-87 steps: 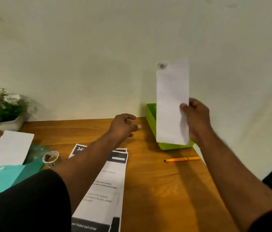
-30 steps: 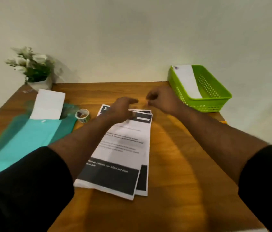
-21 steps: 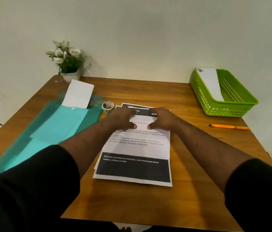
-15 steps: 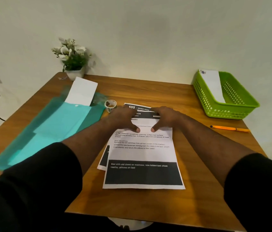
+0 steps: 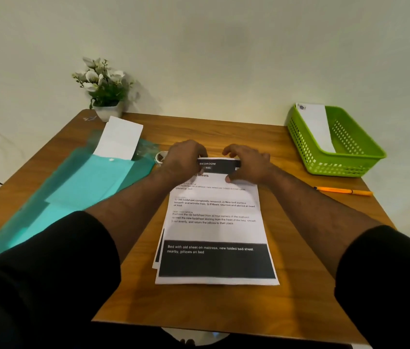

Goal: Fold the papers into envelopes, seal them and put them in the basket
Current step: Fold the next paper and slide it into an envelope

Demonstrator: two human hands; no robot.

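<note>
Both hands are at the far edge of the top printed sheet (image 5: 215,217) on the wooden table (image 5: 224,306): the left hand (image 5: 182,161) and right hand (image 5: 248,163) pinch its far corners, fingers curled on the paper. One sealed envelope (image 5: 316,127) already leans in the green basket (image 5: 345,159). Best, I'd say, to lift only the top sheet, bring the edge over squarely, then crease firmly.

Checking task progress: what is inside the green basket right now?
One folded white envelope leans along the left side of the green basket, a dark seal at its top corner. Anything beneath it is hidden.
</note>
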